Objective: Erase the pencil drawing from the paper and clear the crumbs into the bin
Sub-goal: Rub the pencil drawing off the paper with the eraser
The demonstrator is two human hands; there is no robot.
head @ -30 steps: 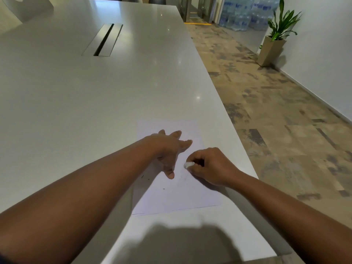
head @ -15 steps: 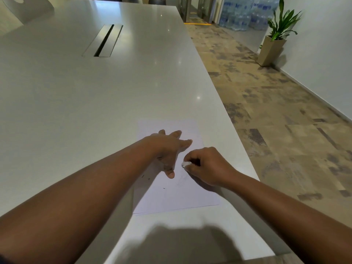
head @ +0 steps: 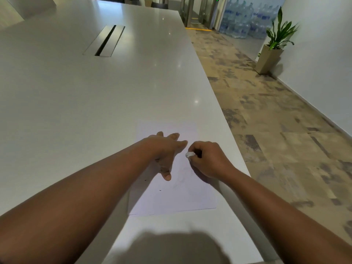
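Left hand (head: 165,152): we press it flat, fingers spread, on the paper (head: 177,195).
Right hand (head: 208,159): we pinch the eraser (head: 190,154), at the left hand's 3 o'clock.
Paper: near the table (head: 76,111) edge.
Risk: hard rubbing could crease the sheet; crumbs (head: 160,190) may scatter.
Bin: not visible.

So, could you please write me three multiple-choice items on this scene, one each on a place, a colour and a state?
1. Where does the paper lie?
A. on the floor
B. on the table near its right edge
C. on a chair

2. What colour is the eraser?
A. white
B. red
C. black

3. What is the left hand doing?
A. gripping the eraser
B. hanging off the table
C. pressing flat on the paper

Answers: B, the sheet sits by the edge; A, a white tip shows in the right hand; C, its fingers are spread on the sheet.
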